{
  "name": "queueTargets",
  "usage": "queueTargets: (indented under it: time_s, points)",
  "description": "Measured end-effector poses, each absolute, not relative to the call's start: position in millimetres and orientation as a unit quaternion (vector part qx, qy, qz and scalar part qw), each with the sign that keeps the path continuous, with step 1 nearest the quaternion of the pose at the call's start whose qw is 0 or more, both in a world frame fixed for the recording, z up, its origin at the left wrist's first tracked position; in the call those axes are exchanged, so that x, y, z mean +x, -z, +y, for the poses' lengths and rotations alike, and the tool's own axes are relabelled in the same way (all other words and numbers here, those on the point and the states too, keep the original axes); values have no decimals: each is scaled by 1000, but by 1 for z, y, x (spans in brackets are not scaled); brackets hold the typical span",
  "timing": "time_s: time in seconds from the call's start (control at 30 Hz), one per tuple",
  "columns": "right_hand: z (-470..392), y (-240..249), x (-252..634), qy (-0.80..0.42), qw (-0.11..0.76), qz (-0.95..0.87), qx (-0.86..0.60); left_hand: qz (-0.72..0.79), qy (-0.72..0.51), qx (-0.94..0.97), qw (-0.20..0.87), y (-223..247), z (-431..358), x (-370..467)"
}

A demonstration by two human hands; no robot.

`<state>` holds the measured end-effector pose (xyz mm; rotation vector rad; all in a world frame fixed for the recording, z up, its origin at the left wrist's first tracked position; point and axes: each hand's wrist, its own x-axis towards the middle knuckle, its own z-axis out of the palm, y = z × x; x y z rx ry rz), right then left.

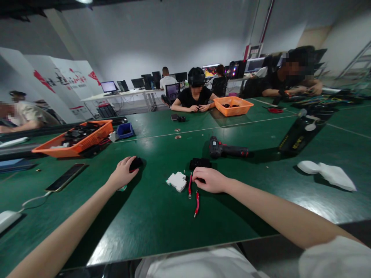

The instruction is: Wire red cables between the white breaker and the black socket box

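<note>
The person's left grip curls around a black piece, fingers over it and thumb along its near side, low over the green worktop. The right grip has its fingers bent down beside the top of one red wire; whether they pinch anything, I cannot tell. A second red wire lies nearer the person. Between the two grips, closer to the right, a white block lies on the worktop. Just beyond the right grip sits a black block, and past that a drill rests on its side. At the left are a phone and an orange basket of dark parts, with a blue bin beside it. A dark bottle stands farther right.
</note>
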<state>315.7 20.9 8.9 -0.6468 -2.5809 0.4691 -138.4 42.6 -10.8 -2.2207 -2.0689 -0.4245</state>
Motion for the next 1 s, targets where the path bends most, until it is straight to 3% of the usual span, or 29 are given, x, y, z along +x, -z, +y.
queueTargets:
  time_s: [0.33, 0.63, 0.87, 1.0]
  points:
    - [23, -5, 317, -183, 211, -932, -230, -630, 150, -759, -69, -9, -49, -196]
    - [23, -7, 315, -180, 210, -932, -233, -654, 127, -740, -88, -15, -65, -211]
    - [21, -11, 314, -184, 199, -931, -243, -679, 79, -730, 9, -11, -52, -209]
    - [21, -11, 313, -180, 200, -932, -244, -662, 18, -739, 123, -13, -36, -186]
